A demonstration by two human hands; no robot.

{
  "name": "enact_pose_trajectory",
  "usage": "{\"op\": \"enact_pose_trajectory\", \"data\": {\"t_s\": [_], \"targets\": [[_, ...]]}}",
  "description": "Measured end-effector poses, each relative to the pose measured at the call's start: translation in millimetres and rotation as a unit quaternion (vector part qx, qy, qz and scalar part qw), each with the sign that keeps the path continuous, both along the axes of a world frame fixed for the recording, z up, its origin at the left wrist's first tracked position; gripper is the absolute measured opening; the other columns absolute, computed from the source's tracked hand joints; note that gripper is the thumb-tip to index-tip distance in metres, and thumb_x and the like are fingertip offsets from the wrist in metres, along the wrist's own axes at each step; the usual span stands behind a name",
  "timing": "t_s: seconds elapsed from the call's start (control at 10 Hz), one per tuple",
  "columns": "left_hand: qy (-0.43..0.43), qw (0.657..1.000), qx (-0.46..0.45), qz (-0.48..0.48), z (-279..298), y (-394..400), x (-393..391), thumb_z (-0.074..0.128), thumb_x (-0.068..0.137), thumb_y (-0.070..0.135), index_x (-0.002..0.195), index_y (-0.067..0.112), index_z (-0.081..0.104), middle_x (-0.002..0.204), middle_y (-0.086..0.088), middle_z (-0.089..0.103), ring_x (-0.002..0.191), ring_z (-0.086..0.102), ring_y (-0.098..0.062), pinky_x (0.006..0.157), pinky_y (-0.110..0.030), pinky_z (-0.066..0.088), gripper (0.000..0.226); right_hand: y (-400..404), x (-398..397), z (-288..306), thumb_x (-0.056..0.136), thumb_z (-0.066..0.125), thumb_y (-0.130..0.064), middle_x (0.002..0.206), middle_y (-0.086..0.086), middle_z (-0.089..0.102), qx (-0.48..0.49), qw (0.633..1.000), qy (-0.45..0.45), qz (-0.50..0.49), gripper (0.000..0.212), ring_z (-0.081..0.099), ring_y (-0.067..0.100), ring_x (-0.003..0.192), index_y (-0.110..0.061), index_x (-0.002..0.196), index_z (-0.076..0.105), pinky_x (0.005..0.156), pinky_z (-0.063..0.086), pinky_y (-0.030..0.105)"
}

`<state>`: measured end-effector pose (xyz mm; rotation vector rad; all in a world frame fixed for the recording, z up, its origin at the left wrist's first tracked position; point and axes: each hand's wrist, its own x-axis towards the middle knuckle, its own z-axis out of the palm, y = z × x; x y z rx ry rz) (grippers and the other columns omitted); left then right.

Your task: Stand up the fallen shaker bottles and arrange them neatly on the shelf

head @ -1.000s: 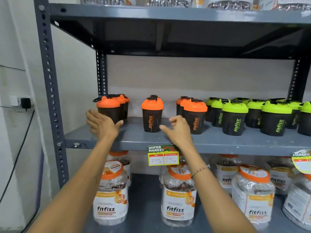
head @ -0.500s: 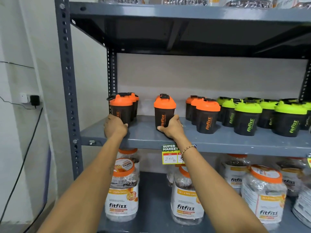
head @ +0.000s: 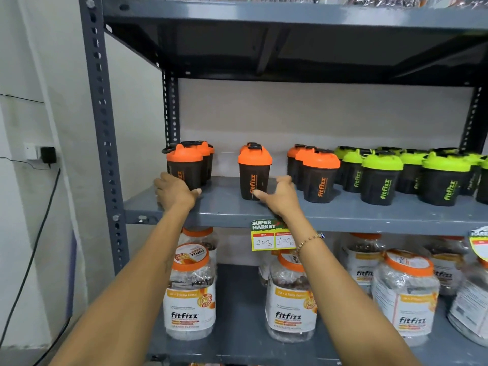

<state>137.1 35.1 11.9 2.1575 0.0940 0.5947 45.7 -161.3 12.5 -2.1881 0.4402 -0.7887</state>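
— At frame centre, where does the lone orange-lidded bottle (head: 254,172) sit from each hand?
— Upright on the shelf (head: 343,211), long axis vertical. The right hand (head: 280,198) is nearer: fingers spread open, cupped at its lower right side, thumb tip touching the base, not clamped.
— And the left hand (head: 175,192)?
— Left of centre, curled around the base of the front left bottle (head: 184,167), gripping it.
— Next move?
— Likely sliding the lone bottle sideways into a row.

shaker bottles (head: 254,171) stand in rows along the shelf (head: 343,216), rows running front edge to back; jars (head: 190,291) on the shelf below.
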Motion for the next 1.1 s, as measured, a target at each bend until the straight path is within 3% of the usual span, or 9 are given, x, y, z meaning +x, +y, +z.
{"op": "enact_pose_trajectory", "data": {"t_s": [0.1, 0.2, 0.3, 0.4, 0.5, 0.6, 0.8, 1.0, 1.1], "targets": [[-0.140, 0.990, 0.007, 0.002, -10.9, -6.4, -18.9, 0.074, 0.079, 0.027, 0.125, -0.003, 0.037, 0.129, -0.023, 0.036, 0.113, 0.046, -0.036, 0.093, -0.040, 0.043, 0.066, -19.6, -32.1, -7.1, 0.077, 0.077, -0.035, 0.138, 0.024, 0.034, -0.003, 0.992, -0.047, -0.121, 0.079, 0.044, 0.042, 0.123, 0.004, 0.128, 0.031, 0.098, 0.041, 0.043], [-0.212, 0.972, 0.038, -0.095, -13.5, -32.1, -39.6, 0.072, 0.081, 0.029, 0.120, 0.002, 0.044, 0.123, -0.017, 0.044, 0.105, 0.052, -0.029, 0.086, -0.033, 0.042, 0.055, -53.1, -53.8, -0.8, 0.074, 0.078, -0.039, 0.139, 0.024, 0.026, 0.017, 0.986, -0.035, -0.163, 0.088, 0.042, 0.044, 0.123, 0.005, 0.128, 0.025, 0.100, 0.039, 0.046], [-0.153, 0.967, 0.048, -0.198, -5.7, -63.1, -47.2, 0.076, 0.076, 0.032, 0.131, 0.001, 0.039, 0.132, -0.017, 0.043, 0.117, 0.049, -0.030, 0.093, -0.036, 0.041, 0.073, -86.1, -56.5, 9.5, 0.068, 0.081, -0.044, 0.144, 0.023, 0.022, 0.033, 0.987, 0.023, -0.158, 0.103, 0.033, 0.041, 0.133, 0.003, 0.134, 0.019, 0.107, 0.033, 0.049], [-0.035, 0.964, -0.010, -0.263, 3.5, -88.3, -52.2, 0.080, 0.073, 0.029, 0.139, -0.002, 0.024, 0.144, -0.018, 0.033, 0.131, 0.039, -0.031, 0.105, -0.038, 0.035, 0.091, -106.0, -49.9, 11.3, 0.062, 0.083, -0.051, 0.151, 0.021, 0.022, 0.029, 0.988, 0.102, -0.115, 0.119, 0.029, 0.038, 0.139, 0.002, 0.142, 0.012, 0.114, 0.030, 0.048], [0.025, 0.966, -0.037, -0.254, 5.5, -104.1, -51.8, 0.080, 0.072, 0.033, 0.140, -0.003, 0.017, 0.147, -0.019, 0.028, 0.132, 0.039, -0.034, 0.106, -0.041, 0.035, 0.099, -113.0, -40.6, 12.7, 0.061, 0.085, -0.047, 0.150, 0.020, 0.029, 0.032, 0.989, 0.121, -0.080, 0.117, 0.035, 0.037, 0.137, 0.002, 0.141, 0.014, 0.113, 0.032, 0.049], [0.048, 0.976, -0.011, -0.213, 2.3, -111.0, -48.1, 0.079, 0.071, 0.041, 0.138, -0.002, 0.020, 0.143, -0.019, 0.037, 0.129, 0.044, -0.035, 0.102, -0.045, 0.038, 0.099, -114.9, -35.1, 11.7, 0.064, 0.083, -0.046, 0.147, 0.019, 0.038, 0.016, 0.988, 0.130, -0.079, 0.110, 0.039, 0.037, 0.135, 0.000, 0.139, 0.018, 0.111, 0.033, 0.052], [0.044, 0.982, 0.121, -0.137, -3.2, -118.0, -53.9, 0.067, 0.083, 0.041, 0.132, 0.003, 0.034, 0.133, -0.017, 0.052, 0.123, 0.050, -0.035, 0.095, -0.044, 0.042, 0.070, -115.7, -33.2, 3.5, 0.073, 0.077, -0.043, 0.143, 0.017, 0.043, -0.024, 0.989, 0.112, -0.093, 0.093, 0.039, 0.037, 0.134, -0.005, 0.138, 0.023, 0.107, 0.030, 0.051], [0.036, 0.989, 0.088, -0.111, 0.3, -118.3, -70.5, 0.069, 0.082, 0.038, 0.137, 0.000, 0.027, 0.138, -0.020, 0.040, 0.127, 0.044, -0.037, 0.097, -0.048, 0.041, 0.078, -108.0, -53.2, 5.8, 0.080, 0.070, -0.042, 0.143, 0.021, 0.040, -0.053, 0.990, 0.093, -0.088, 0.083, 0.038, 0.038, 0.133, -0.001, 0.137, 0.026, 0.106, 0.034, 0.050], [-0.186, 0.979, 0.034, -0.071, 3.1, -125.8, -95.7, 0.059, 0.090, 0.033, 0.134, 0.001, 0.033, 0.137, -0.017, 0.036, 0.124, 0.044, -0.034, 0.090, -0.044, 0.046, 0.060, -91.5, -89.8, 2.2, 0.092, 0.057, -0.032, 0.129, 0.019, 0.052, -0.160, 0.983, 0.026, -0.083, 0.046, 0.048, 0.037, 0.122, -0.002, 0.125, 0.046, 0.094, 0.042, 0.044]]}}
